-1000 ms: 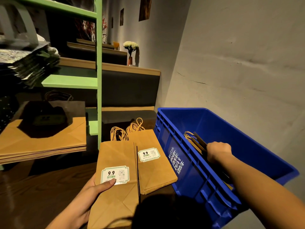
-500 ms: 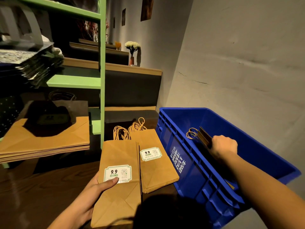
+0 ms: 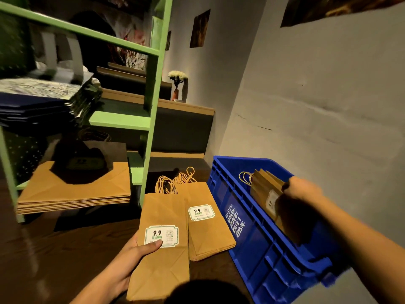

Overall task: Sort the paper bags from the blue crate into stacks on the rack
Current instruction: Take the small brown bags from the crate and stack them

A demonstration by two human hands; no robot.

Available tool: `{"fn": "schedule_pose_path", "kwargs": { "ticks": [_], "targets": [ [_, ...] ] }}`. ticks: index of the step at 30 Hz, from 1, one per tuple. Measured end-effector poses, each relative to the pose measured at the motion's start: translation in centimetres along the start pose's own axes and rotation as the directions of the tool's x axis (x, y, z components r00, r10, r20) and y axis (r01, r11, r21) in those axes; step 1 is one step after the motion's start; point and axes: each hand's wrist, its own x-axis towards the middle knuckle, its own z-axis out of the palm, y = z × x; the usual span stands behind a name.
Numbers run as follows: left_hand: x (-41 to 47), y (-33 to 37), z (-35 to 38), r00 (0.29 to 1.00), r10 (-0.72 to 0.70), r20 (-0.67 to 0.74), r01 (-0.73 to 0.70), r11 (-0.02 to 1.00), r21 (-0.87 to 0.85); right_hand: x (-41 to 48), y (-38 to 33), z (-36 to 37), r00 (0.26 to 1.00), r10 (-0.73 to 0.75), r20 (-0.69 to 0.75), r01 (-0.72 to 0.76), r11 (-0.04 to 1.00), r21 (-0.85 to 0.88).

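The blue crate [image 3: 247, 229] stands at the right against the grey wall. My right hand [image 3: 300, 190] grips a bundle of brown paper bags [image 3: 266, 189] and holds it raised inside the crate, twine handles pointing away. My left hand [image 3: 129, 260] holds a flat brown bag with a 9.9 label [image 3: 163, 229], thumb on the label. Beside it a small stack of the same labelled bags [image 3: 207, 224] lies on the dark wooden floor. The green rack [image 3: 151, 119] stands at the left.
On the rack's low shelf lies a stack of large brown bags [image 3: 74, 191] topped by dark bags [image 3: 87, 159]. Its middle shelf bears dark and patterned bags [image 3: 43, 102]. A bench with a flower vase [image 3: 176, 84] sits behind. My head's shadow falls at the bottom.
My right hand has lifted the bundle of brown bags higher out of the crate's bottom. The left hand keeps its hold on the labelled bag. The view has tilted upward.
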Motion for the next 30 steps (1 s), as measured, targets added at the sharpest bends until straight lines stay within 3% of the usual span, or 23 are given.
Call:
{"fn": "schedule_pose_path", "kwargs": {
  "ticks": [6, 9, 11, 13, 15, 17, 20, 23, 26, 30],
  "targets": [
    [0.4, -0.3, -0.2, 1.0, 0.005, -0.022, -0.006, 0.999, -0.039, -1.8, 1.2, -9.6, 0.976, -0.098, -0.194, 0.108, 0.993, 0.039],
    [1.0, -0.6, -0.1, 0.999, 0.017, -0.046, -0.021, 0.997, -0.071, -4.2, -0.3, -13.0, 0.931, -0.125, -0.343, 0.224, 0.937, 0.268],
    [1.2, -0.8, -0.2, 0.998, 0.02, -0.058, -0.025, 0.996, -0.084, -6.0, -2.0, -13.7, 0.919, -0.093, -0.384, 0.316, 0.755, 0.574],
    [1.2, -1.0, -0.2, 0.998, 0.022, -0.055, -0.027, 0.995, -0.094, -8.0, -4.2, -13.2, 0.938, -0.059, -0.342, 0.325, 0.498, 0.804],
    [1.0, -0.9, -0.1, 0.999, 0.019, -0.051, -0.024, 0.995, -0.1, -10.1, -6.5, -11.2, 0.957, -0.1, -0.273, 0.29, 0.257, 0.922],
    [0.9, -0.9, -0.1, 0.999, 0.012, -0.043, -0.016, 0.995, -0.103, -12.0, -8.9, -7.8, 0.968, -0.171, -0.185, 0.204, 0.106, 0.973],
    [0.8, -0.6, -0.1, 0.999, 0.001, -0.049, -0.007, 0.993, -0.121, -14.2, -12.8, -0.6, 0.979, -0.197, -0.047, 0.064, 0.081, 0.995],
    [0.5, -0.1, 0.1, 0.999, -0.006, -0.054, -0.001, 0.99, -0.138, -16.5, -16.7, 6.4, 0.968, -0.243, 0.057, -0.024, 0.137, 0.99],
    [0.3, 0.1, 0.0, 0.996, -0.009, -0.086, -0.005, 0.988, -0.153, -17.9, -18.8, 9.7, 0.94, -0.333, 0.07, 0.011, 0.235, 0.972],
    [0.6, 0.0, -0.4, 0.995, -0.018, -0.097, 0.003, 0.988, -0.153, -16.8, -18.0, 6.8, 0.964, -0.264, -0.031, 0.117, 0.315, 0.942]
  ]
}}
